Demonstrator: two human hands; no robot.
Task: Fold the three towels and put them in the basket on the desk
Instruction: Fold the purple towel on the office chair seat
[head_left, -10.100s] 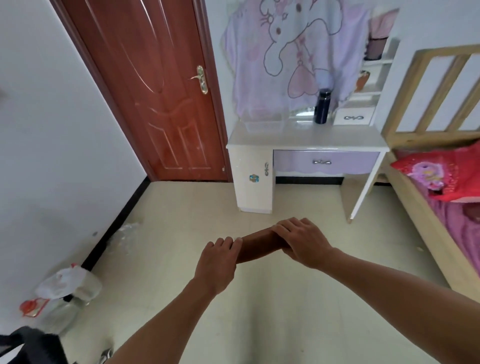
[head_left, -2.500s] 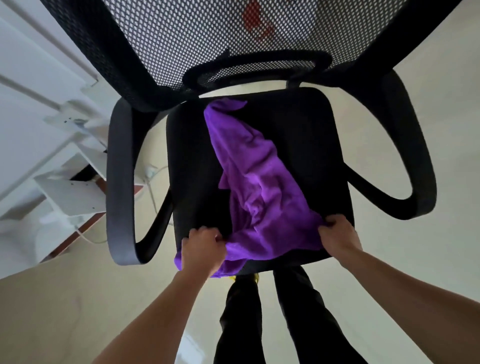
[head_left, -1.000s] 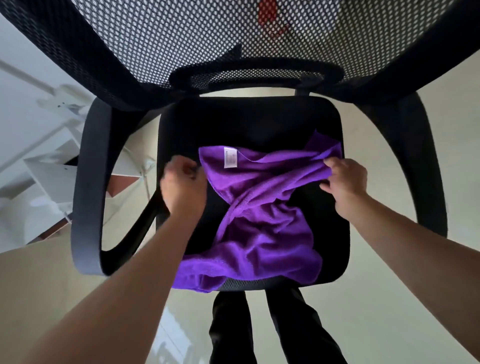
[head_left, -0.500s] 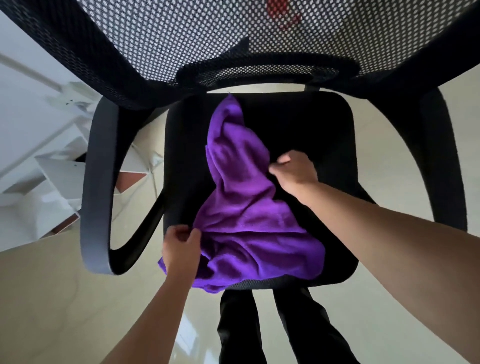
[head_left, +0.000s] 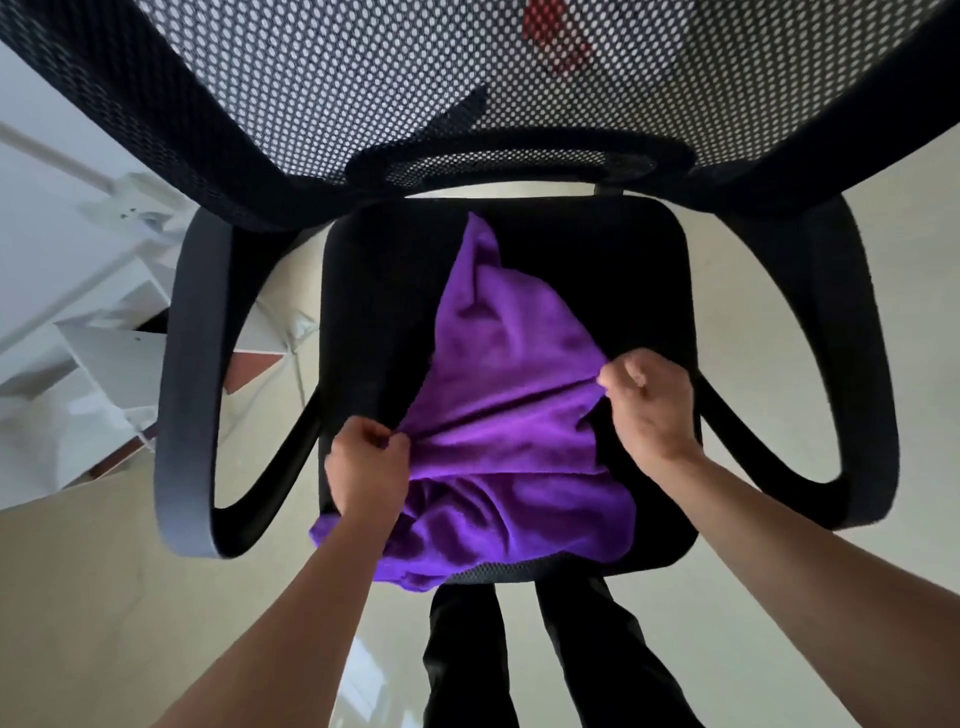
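My left hand (head_left: 368, 467) and right hand (head_left: 647, 402) each pinch the purple towel (head_left: 511, 415) on the chair seat (head_left: 374, 291); I should pull both sides evenly to flatten it.

The black mesh chair backrest (head_left: 363, 78) runs off the top edge. A red shape (head_left: 556, 36) behind its holes is too broken up to identify. The left hand (head_left: 366, 462) and the right hand (head_left: 649, 400) hide the parts of the crumpled purple towel (head_left: 509, 405) that they pinch. The white furniture (head_left: 78, 364) at the far left is blurred and cropped. The black trouser legs (head_left: 467, 649) are cut off by the bottom edge.
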